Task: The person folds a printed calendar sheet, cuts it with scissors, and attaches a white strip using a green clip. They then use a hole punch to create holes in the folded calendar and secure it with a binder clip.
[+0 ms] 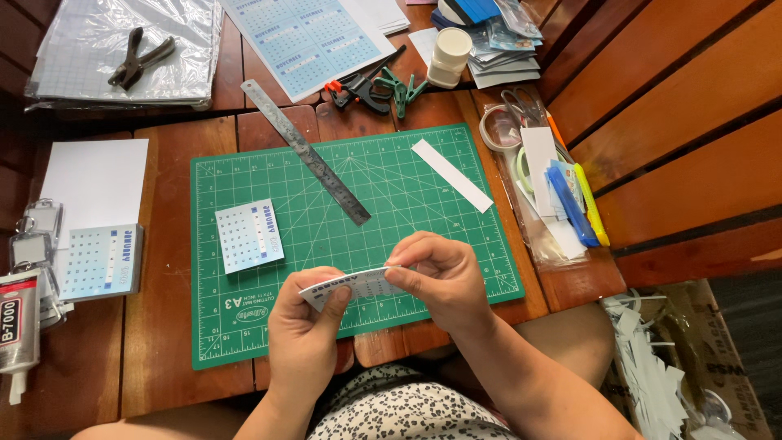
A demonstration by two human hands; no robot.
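Observation:
Both of my hands hold a small printed calendar card [352,287] edge-on, low over the front of the green cutting mat [407,212]. My left hand [303,330] pinches its left end, my right hand [436,277] grips its right end with the fingers curled. Another small calendar card [249,235] lies flat on the mat's left part. A steel ruler [306,152] lies slanted across the mat's upper middle. A white paper strip [451,174] rests on the mat's upper right.
A stack of calendar cards [103,261] on white paper and a glue tube [18,326] lie at left. Pliers [138,59], a printed sheet [305,37], clamps [376,85], a white jar [449,57], scissors [521,106] and pens [578,204] crowd the back and right. Paper scraps [652,367] fill a box.

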